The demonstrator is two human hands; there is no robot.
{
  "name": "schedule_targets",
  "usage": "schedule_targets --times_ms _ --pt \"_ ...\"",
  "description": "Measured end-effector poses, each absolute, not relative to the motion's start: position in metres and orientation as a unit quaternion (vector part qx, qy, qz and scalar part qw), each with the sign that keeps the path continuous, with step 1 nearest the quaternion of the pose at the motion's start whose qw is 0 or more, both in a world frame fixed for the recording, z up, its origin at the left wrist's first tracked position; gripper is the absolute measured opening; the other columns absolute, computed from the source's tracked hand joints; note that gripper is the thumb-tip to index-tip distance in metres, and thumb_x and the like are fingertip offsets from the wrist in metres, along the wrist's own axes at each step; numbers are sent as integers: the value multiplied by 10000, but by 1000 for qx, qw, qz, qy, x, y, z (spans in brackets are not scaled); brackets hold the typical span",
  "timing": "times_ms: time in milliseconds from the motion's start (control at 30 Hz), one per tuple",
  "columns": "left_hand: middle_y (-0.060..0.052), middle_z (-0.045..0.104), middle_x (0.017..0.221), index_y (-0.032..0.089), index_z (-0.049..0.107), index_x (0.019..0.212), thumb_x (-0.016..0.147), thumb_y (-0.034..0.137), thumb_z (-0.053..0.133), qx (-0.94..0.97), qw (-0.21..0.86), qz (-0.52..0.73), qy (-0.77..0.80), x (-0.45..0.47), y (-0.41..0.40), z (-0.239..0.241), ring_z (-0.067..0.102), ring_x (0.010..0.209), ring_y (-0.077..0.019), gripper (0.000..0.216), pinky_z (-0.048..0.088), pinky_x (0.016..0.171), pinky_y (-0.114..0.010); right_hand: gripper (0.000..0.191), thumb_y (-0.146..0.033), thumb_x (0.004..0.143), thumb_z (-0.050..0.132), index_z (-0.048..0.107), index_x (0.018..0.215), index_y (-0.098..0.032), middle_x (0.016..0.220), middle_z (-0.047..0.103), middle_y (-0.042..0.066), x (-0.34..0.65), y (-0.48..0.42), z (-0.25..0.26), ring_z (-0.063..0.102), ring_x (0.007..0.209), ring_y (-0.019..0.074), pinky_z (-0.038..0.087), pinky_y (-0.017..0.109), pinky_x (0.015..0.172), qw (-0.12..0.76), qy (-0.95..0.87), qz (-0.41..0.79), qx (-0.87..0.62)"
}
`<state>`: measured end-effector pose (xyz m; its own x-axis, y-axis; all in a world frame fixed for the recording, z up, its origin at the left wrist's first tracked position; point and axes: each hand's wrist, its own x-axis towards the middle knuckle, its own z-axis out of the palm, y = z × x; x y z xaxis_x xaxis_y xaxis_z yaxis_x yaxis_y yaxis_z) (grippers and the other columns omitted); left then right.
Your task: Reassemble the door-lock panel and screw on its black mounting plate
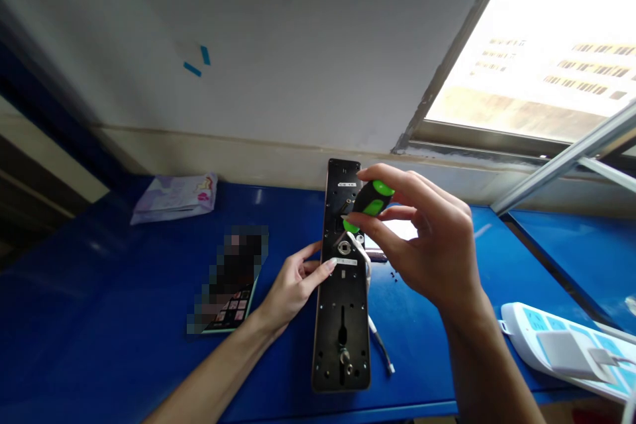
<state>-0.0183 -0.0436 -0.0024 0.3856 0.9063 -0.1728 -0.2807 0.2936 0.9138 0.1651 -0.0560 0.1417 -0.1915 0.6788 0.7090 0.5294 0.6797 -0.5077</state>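
A long black door lock panel [342,291] lies with its inner side up, showing screw holes, a round metal fitting and white labels. My left hand [293,286] grips its left edge, the thumb resting near the lower label. In my right hand [430,238] is a stubby green-and-black screwdriver [371,204], pinched between thumb and fingers. It slants over the panel's upper half; its tip appears close to the surface, though contact is hard to make out. A white-sleeved cable [366,257] runs from the panel down its right side and ends in a small connector.
Tiny dark screws [394,276] lie right of the panel on the blue table [149,278]. A phone [233,291] sits to the left, with a lilac packet [175,199] farther back. At the right are a power strip [517,324] with a plugged-in charger and metal bars [541,172].
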Motion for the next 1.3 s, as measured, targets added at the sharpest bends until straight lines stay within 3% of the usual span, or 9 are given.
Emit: schedule_targets --times_ms 67,133,267,333,567,767,967,1300 --pt "-101 857 992 145 680 1359 792 517 915 427 713 415 370 -18 -44 -2 822 923 -271 719 621 796 -290 321 -184 905 825 754 1218 -172 1071 758 49 163 -55 140 758 899 148 701 213 742 504 -765 55 -399" --pt "-99 857 986 139 684 1355 786 521 918 429 710 417 372 -18 -43 -2 821 912 -265 724 619 792 -282 323 -192 931 797 735 1247 -185 1094 761 49 160 -53 139 766 919 157 704 246 795 496 -768 48 -402" --pt "-100 856 982 136 681 1366 782 518 921 427 713 413 373 -18 -43 -1 819 905 -271 738 621 783 -292 531 -108 971 685 578 1472 -249 1339 755 50 159 -52 136 756 1199 210 668 340 1015 466 -789 92 -389" --pt "-105 856 987 134 679 1375 783 522 921 426 715 410 373 -19 -43 0 819 909 -275 749 625 797 -301 605 -64 964 648 530 1519 -273 1415 731 44 161 -52 135 747 1244 215 670 341 1017 450 -803 125 -371" --pt "-110 857 1002 138 681 1383 792 507 916 432 711 411 374 -18 -43 0 822 914 -287 735 626 785 -304 457 -130 919 771 670 1345 -262 1144 794 6 168 -46 132 811 931 173 716 281 852 500 -772 76 -385" --pt "-86 854 932 143 660 1416 821 502 897 439 710 405 373 -19 -43 2 818 859 -267 734 609 726 -282 458 -84 985 662 626 1411 -249 1303 775 32 164 -49 134 780 1112 164 662 270 987 449 -826 94 -328" --pt "-91 852 1021 144 708 1370 803 484 915 429 704 424 375 -17 -45 3 811 921 -267 693 612 806 -295 415 -141 989 702 662 1376 -282 1250 810 11 164 -53 130 824 985 171 709 295 906 472 -815 42 -334" --pt "-89 853 995 150 707 1392 791 484 925 426 703 434 369 -15 -45 -2 806 897 -273 721 620 790 -306 397 -104 989 659 684 1349 -269 1238 818 5 151 -65 123 826 992 162 719 255 848 499 -782 15 -374"
